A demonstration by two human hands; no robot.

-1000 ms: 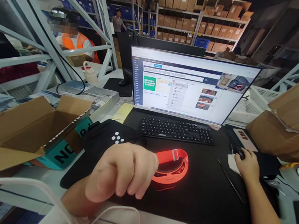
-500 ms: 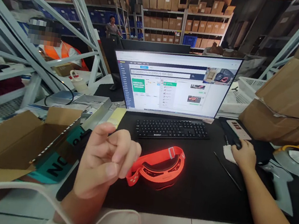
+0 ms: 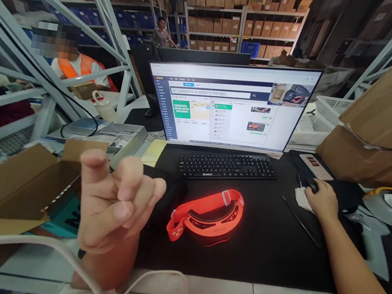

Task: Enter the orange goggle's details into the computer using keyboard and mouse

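Observation:
My left hand (image 3: 117,204) is raised over the desk's left side, palm towards me. Its fingers are curled in, the thumb lies against them, the index finger sticks up a little, and nothing shows in its grip. To its right, orange-red goggles (image 3: 211,228) with a matching strap lie on the black desk mat (image 3: 250,253), untouched. At the right, my right hand (image 3: 323,199) is closed over a black computer mouse (image 3: 312,185), whose front edge peeks out past the fingers.
A lit monitor (image 3: 231,108) stands behind a black keyboard (image 3: 228,166). An opened cardboard box (image 3: 17,184) is at the left, with a white cable (image 3: 38,241) in front. A thin dark rod (image 3: 300,221), a handheld scanner (image 3: 375,242) and cartons (image 3: 389,112) are on the right. A person in an orange vest (image 3: 82,68) sits beyond.
My left hand has moved left, away from the goggles, its fingers still curled. My right hand stays on the mouse. A person in the background has shifted right.

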